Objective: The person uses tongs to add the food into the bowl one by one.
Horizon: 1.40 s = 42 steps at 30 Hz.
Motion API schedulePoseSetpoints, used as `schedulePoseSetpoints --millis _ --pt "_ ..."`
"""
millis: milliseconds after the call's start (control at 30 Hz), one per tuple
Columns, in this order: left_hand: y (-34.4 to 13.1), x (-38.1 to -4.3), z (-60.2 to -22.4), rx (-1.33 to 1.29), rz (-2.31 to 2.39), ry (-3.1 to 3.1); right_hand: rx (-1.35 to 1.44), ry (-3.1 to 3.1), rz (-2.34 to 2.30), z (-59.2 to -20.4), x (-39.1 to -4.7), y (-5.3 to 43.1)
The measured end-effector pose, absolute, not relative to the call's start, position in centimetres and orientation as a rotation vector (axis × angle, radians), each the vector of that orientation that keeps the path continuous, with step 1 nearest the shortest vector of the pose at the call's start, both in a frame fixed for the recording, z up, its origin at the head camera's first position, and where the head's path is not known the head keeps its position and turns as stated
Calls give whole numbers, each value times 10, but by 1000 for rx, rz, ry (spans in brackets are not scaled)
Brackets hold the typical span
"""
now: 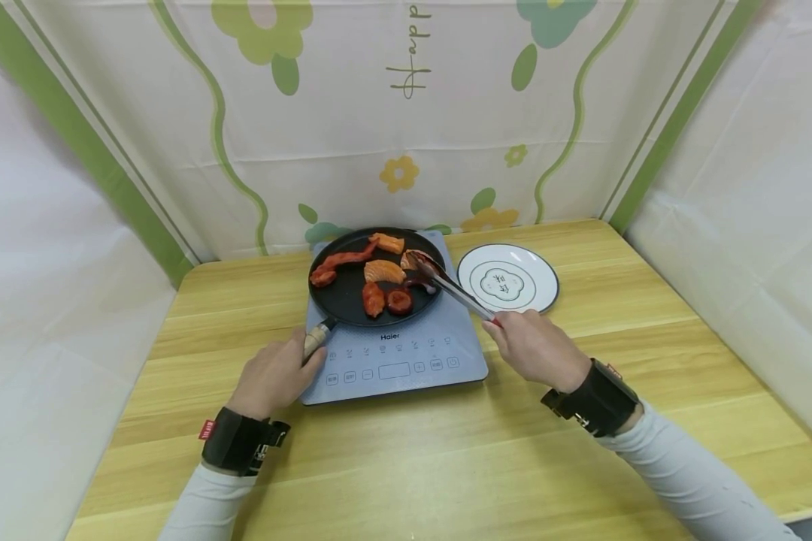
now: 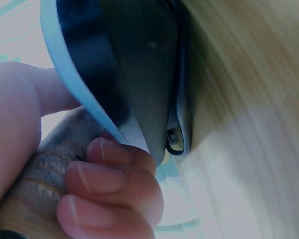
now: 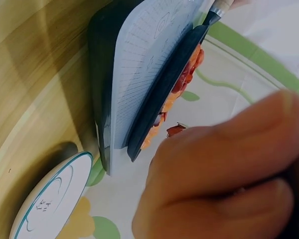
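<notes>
A round black frying pan [image 1: 345, 302] stands on the induction cooker [image 1: 406, 342]. My left hand [image 1: 271, 376] grips its wooden handle [image 1: 316, 340]; the left wrist view shows fingers [image 2: 97, 179] curled round the handle [image 2: 42, 174]. With my right hand [image 1: 537, 349] I hold metal tongs [image 1: 468, 299], whose tips lie over food at the pan's right side. Whether the tips pinch a piece, I cannot tell. Orange salmon pieces [image 1: 383, 271], a long red strip of meat [image 1: 345, 258], a red chunk [image 1: 373, 299] and a round red slice [image 1: 399, 302] lie in the pan.
Right of the cooker, close to the pan, sits a white plate [image 1: 541, 282] with a dark rim and nothing on it. A wooden table [image 1: 406, 466] carries everything. Flower-patterned cloth [image 1: 460, 113] hangs behind the table, and pale cloth flanks both sides.
</notes>
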State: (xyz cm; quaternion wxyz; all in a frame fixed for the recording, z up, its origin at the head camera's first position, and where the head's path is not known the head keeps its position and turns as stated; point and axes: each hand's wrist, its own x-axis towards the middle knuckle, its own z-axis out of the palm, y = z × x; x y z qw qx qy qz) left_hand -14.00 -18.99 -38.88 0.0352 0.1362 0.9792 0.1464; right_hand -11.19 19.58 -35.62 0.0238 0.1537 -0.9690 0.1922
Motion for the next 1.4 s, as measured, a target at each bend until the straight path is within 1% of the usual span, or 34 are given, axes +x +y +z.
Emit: schedulePoseSetpoints --millis 567,1400 --pt "-190 -140 -387 425 455 3003 467 -3056 642 -351 -108 182" --pt "-190 -141 -388 414 422 3003 617 -2977 678 -352 -101 165"
